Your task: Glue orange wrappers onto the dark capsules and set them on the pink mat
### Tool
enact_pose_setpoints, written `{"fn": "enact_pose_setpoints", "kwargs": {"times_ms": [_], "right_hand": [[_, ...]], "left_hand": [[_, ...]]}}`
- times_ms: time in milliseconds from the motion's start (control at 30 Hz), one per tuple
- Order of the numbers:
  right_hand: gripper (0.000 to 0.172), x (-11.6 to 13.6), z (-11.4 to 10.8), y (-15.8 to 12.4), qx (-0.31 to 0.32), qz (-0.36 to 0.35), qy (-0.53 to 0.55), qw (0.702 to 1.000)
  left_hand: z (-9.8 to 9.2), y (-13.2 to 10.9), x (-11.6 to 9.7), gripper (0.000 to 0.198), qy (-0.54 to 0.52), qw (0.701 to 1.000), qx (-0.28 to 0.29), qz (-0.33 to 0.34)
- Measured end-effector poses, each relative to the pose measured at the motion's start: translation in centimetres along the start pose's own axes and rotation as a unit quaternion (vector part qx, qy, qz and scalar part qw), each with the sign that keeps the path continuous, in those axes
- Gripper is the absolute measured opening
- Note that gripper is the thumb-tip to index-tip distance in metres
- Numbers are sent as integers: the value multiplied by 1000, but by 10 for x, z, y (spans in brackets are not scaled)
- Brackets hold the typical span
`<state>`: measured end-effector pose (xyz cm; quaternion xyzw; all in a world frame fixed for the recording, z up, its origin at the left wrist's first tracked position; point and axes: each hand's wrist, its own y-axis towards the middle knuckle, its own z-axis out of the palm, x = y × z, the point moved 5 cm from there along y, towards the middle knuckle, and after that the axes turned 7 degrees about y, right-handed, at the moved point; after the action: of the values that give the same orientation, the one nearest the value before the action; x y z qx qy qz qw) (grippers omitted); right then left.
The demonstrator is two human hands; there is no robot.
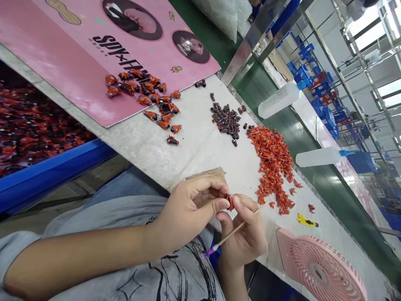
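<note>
My left hand (192, 211) pinches a small orange and black plastic figure part (231, 202) between thumb and fingers. Close against it, my right hand (246, 230) has its fingertips at the same part. A thin pale stick with a purple end (224, 240) is held across the right hand's fingers, its purple end toward my body. Beyond the hands lie a heap of small orange pieces (272, 159) and a cluster of small dark pieces (226, 120). Several joined orange and black parts (163, 108) are scattered farther left, some on a pink printed sheet (84, 79).
A blue crate (103, 150) full of orange and black parts stands at the left. A pink fan (319, 267), a yellow cutter (307, 220) and a brown board (206, 173) are on the worktable. Two white bottles (278, 100) stand on the green strip beyond.
</note>
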<state>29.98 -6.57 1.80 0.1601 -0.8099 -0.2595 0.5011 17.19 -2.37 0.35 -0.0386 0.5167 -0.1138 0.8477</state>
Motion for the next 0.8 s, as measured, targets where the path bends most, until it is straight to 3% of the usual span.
{"fn": "enact_pose_setpoints", "kwargs": {"times_ms": [100,167,267,333,400,467,600,733,800], "right_hand": [[33,11,0,5,-41,-66,-22,997],[28,17,2,7,-48,-71,-28,996],[19,24,4,11,-43,-58,-26,997],[16,29,7,13,-32,-54,-25,998],[15,33,8,17,-21,-58,-28,998],[14,35,10,20,-8,-63,-27,998],[12,34,13,23,7,-60,-5,998],[18,28,14,22,2,-40,2,999],[24,27,15,21,4,-39,-1,999]], "left_hand": [[-2,1,4,11,-13,1000,2,-12],[-2,2,-1,11,11,999,29,34],[-3,1,-19,15,131,968,67,202],[-5,-4,-30,21,211,924,56,313],[-7,-9,-35,25,257,891,36,372],[-8,-13,-35,24,278,878,22,389],[-10,-14,-33,19,271,879,18,392],[-15,-9,-28,2,221,907,21,359],[-20,-7,-26,16,204,925,13,319]]}}
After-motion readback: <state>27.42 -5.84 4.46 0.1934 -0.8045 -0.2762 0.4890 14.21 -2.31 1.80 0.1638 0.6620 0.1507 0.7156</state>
